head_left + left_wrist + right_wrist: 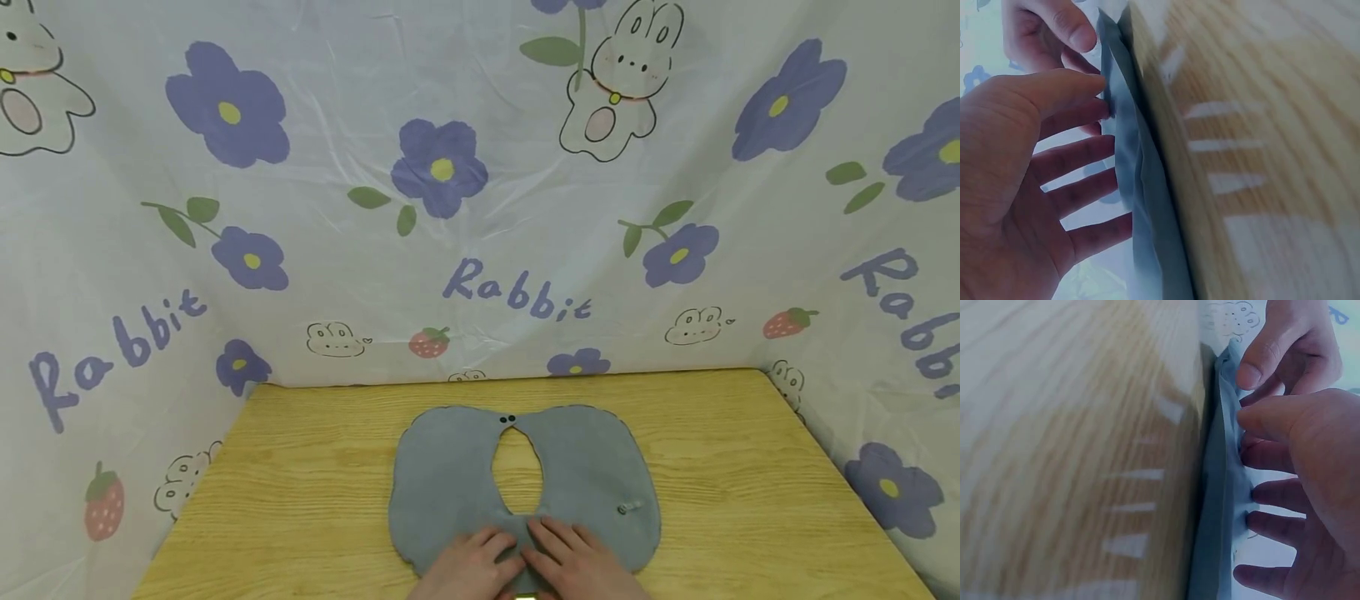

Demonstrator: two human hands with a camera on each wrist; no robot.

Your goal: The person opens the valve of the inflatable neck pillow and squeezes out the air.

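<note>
A flat grey neck pillow [442, 475], apparently deflated, lies on the wooden table in the head view. Its two ends meet at the far side, by a pair of dark snap buttons [507, 419], around an oval opening. On its right half is a small clear valve [628, 507]. My left hand [468, 567] and right hand [573, 562] rest side by side on the near middle part, fingertips touching the fabric. In the left wrist view the left fingers [1085, 187] are extended against the cloth. The right fingers [1279, 528] spread likewise in the right wrist view.
The wooden table [315, 467] extends to both sides of the pillow. Behind it and along both sides hangs a white cloth [337, 275] printed with purple flowers, rabbits and strawberries.
</note>
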